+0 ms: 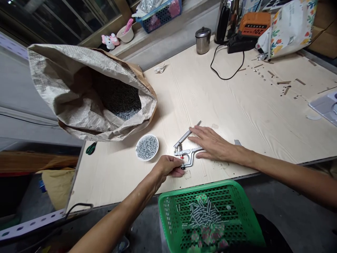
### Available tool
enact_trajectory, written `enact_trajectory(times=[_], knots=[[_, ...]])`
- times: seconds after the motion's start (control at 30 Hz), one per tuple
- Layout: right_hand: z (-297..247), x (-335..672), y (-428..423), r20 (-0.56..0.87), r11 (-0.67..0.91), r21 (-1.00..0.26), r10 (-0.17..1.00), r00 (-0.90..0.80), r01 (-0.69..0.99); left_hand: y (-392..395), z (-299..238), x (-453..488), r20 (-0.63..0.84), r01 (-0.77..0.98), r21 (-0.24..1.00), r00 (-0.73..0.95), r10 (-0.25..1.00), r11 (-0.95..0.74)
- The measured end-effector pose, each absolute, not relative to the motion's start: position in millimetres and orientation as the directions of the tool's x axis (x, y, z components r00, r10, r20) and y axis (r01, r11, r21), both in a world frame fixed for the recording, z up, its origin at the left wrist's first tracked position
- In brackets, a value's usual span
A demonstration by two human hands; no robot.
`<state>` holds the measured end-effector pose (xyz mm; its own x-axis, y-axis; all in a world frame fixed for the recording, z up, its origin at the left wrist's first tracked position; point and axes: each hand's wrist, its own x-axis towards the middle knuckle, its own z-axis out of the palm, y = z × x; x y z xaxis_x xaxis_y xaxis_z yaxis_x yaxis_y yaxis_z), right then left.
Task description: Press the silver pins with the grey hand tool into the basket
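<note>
A metal hand press tool [185, 147] lies on the pale wooden table [237, 105], its long handles angled up and to the right. My right hand [214, 144] rests flat on the handles, fingers stretched out. My left hand [170, 166] is pinched at the tool's jaw, holding a small part too tiny to name. Left of the tool stands a white dish of small silvery metal pieces [146, 147]. A green plastic basket [210, 218] sits below the table's near edge, with several similar metal pieces in it.
A big open paper sack [86, 91] of dark and silvery parts lies at the table's left. Green-handled scissors [91, 148] peek from under it. At the back: a steel cup [203, 40], a kettle, an orange battery charger [253, 24] with a black cable, and a floral bag.
</note>
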<state>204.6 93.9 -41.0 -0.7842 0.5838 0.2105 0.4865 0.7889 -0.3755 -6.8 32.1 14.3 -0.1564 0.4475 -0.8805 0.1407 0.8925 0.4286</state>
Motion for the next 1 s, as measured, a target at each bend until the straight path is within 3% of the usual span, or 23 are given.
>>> enact_trajectory(times=[0.2, 0.67, 0.73, 0.83, 0.9, 1.0], knots=[[-32.7, 198.7, 119.6, 0.136, 0.823, -0.337, 0.523, -0.841, 0.457, 40.8, 15.0, -5.2, -0.909, 0.187, 0.351, -0.166, 0.382, 0.917], [-27.6, 193.2, 114.4, 0.092, 0.785, -0.366, 0.565, -0.820, 0.500, 32.2, 15.3, -1.0, -0.865, 0.285, 0.396, -0.203, 0.459, 0.873], [-26.5, 193.5, 111.9, 0.092, 0.768, -0.384, 0.585, -0.806, 0.513, 25.2, 18.6, 1.6, -0.749, 0.468, 0.459, -0.252, 0.613, 0.755], [-26.0, 192.9, 107.7, 0.103, 0.757, -0.388, 0.602, -0.792, 0.525, 18.1, 20.8, 8.8, -0.299, 0.847, 0.430, -0.193, 0.935, 0.312], [-25.6, 191.5, 104.9, 0.102, 0.752, -0.385, 0.611, -0.785, 0.535, 20.6, 17.1, 14.4, -0.095, 0.947, 0.322, 0.022, 0.995, 0.010], [-23.4, 189.8, 101.5, 0.056, 0.746, -0.391, 0.604, -0.795, 0.539, 35.2, 6.9, 20.0, -0.106, 0.927, 0.266, 0.301, 0.948, -0.264]])
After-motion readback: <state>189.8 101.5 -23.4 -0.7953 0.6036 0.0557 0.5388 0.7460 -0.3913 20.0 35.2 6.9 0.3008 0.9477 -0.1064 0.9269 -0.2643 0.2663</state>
